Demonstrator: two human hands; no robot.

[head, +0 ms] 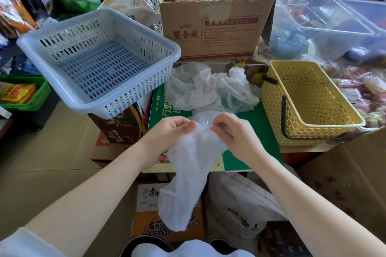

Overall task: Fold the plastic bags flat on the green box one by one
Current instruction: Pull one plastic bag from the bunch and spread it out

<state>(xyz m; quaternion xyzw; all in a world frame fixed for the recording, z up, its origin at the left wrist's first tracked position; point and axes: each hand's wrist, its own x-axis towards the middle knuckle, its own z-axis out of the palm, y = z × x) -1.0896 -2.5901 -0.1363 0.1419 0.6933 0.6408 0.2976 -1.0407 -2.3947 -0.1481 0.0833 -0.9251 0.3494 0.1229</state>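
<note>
Both hands, left hand (173, 129) and right hand (234, 131), pinch the top of one plastic bag (188, 183), dangling over the green box (259, 129). Probably the handles. I'd shake it straight, then lay it flat before creasing.

Your two forearms come in from the lower corners of the frame and converge just below its centre, both bare, with a white sleeve edge showing at the lower left. Your left hand (171, 131) sits left of centre, palm turned inward, its fingers curled and the thumb and fingertips pinched together toward the right. Your right hand (234, 133) sits just right of centre, back of the hand facing the camera, wrist bent slightly down, its fingers curled and pinched toward the left. The two sets of fingertips are close together, nearly touching, at about the same height.
</note>
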